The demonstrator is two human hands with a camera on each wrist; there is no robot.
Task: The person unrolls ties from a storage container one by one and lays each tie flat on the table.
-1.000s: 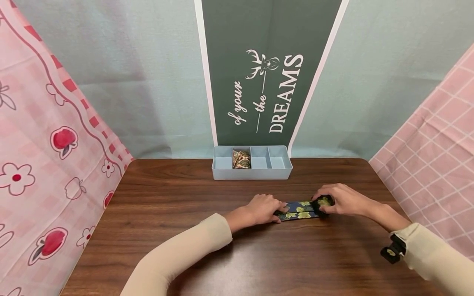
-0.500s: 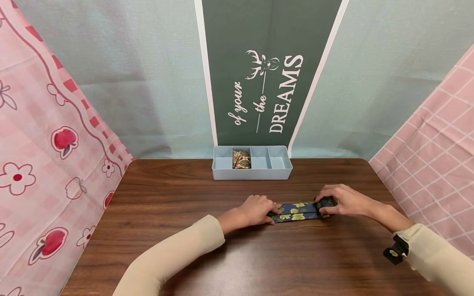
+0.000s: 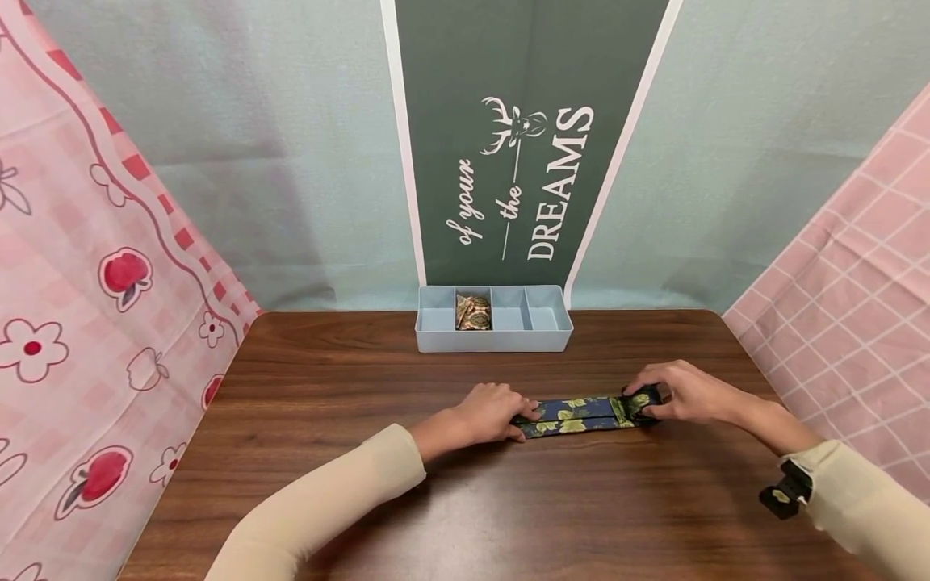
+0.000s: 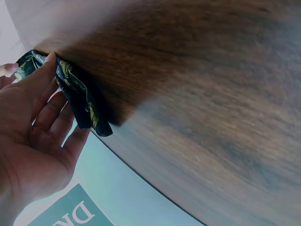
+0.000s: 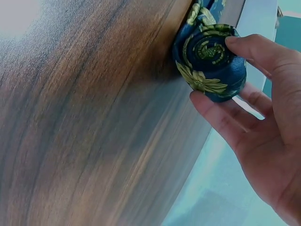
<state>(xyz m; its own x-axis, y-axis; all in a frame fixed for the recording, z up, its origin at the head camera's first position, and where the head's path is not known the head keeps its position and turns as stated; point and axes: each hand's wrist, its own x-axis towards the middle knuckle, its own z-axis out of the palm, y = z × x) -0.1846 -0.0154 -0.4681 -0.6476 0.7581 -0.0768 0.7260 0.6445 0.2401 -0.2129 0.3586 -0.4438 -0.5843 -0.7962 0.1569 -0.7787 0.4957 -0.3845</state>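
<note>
A navy necktie [image 3: 574, 414] with yellow-green flowers lies stretched flat on the wooden table between both hands. Its right end is wound into a roll [image 5: 207, 59], whose spiral side shows in the right wrist view. The right hand [image 3: 683, 393] grips this roll between thumb and fingers. At the other end, the left hand [image 3: 490, 413] pinches the flat part of the tie; in the left wrist view a short folded tail [image 4: 84, 101] hangs past the thumb and fingers.
A light blue divided tray [image 3: 494, 342] stands at the table's back edge. In its second compartment from the left sits a folded or rolled patterned cloth [image 3: 474, 312]. Curtains surround the wooden table [image 3: 349, 363] at the back and sides.
The left hand has slid leftward along the tie, so a longer flat stretch shows between the hands. The right hand and roll have shifted slightly right, and the roll has turned.
</note>
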